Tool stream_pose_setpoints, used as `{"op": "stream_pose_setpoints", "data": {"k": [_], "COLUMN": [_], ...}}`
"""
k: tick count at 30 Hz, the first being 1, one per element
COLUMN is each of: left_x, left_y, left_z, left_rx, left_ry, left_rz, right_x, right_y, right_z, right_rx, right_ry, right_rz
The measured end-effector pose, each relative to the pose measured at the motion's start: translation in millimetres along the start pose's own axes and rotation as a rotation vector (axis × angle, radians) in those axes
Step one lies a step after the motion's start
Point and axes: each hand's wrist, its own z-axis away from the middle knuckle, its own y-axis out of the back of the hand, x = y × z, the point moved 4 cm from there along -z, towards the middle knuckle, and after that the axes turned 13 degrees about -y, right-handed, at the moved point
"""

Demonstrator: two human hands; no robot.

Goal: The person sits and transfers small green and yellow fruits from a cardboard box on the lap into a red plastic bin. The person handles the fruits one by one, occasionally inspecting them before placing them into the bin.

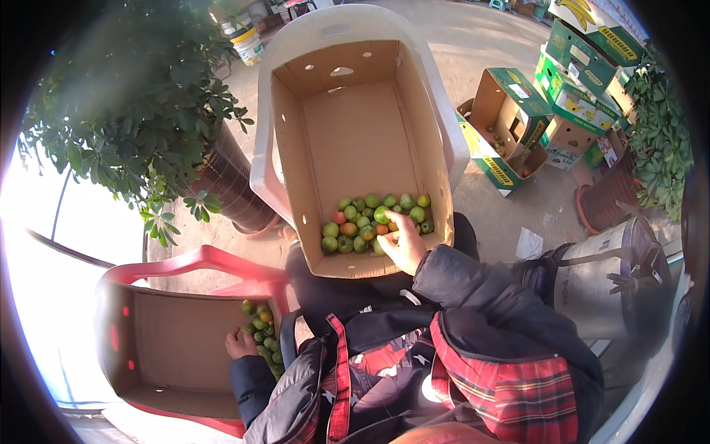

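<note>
A large open cardboard box point(355, 139) rests on a white plastic chair point(346, 22) in front of me. Small tomatoes point(345, 244), mostly green with some reddish, lie along its near end. My right hand point(404, 241) reaches over the near rim, thumb and forefinger at a green tomato point(382, 214); whether it is gripped or only touched is unclear. To the left, a second cardboard box point(180, 338) sits on a red plastic chair point(208, 255), with green tomatoes point(259, 323) along its right side. My left hand point(241, 344) is inside it beside those tomatoes, its fingers partly hidden.
Potted leafy plants stand at left point(238, 177) and far right point(610, 188). Banana boxes point(588, 105) are stacked at the back right, beside an open box point(493, 166) holding some small fruit. A pale cylindrical container point(593, 283) stands near my right elbow. A white bucket point(248, 47) is behind the left plant.
</note>
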Motion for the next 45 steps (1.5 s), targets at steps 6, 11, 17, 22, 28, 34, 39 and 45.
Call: {"op": "stream_pose_setpoints", "data": {"k": [6,11,17,22,28,34,39,45], "left_x": [-4.3,3.7,-10.4,-17.5,133.9,280.3,218.1,15.2], "left_y": [-23.2,-17.6,-24.1,-21.4,33.5,25.7,19.6,13.8], "left_z": [27.9,29.0,31.2,17.6,-44.0,-40.0,-53.8,-9.9], "left_rx": [-0.487,-0.506,-0.468,-0.178,0.024,-0.249,-0.014,-0.08], "left_ry": [0.498,0.46,0.472,0.364,0.154,-0.441,-0.231,0.218], "left_rz": [0.007,-0.108,-0.057,-0.022,0.972,0.92,1.014,0.004], "right_x": [3.2,7.2,5.5,6.8,-17.7,-53.9,-18.5,11.4], "right_y": [-19.3,-25.2,-27.3,-24.3,-52.6,-58.1,-40.4,8.8], "right_z": [14.8,14.7,16.0,16.7,33.1,55.3,33.3,-2.6], "right_rx": [-0.202,-0.257,-0.272,-0.265,-0.781,-1.111,-0.833,0.208], "right_ry": [0.022,0.003,0.0,-0.018,-0.261,-0.442,-0.5,0.209], "right_rz": [0.043,0.048,0.056,0.054,-0.108,-0.342,-0.243,0.216]}}
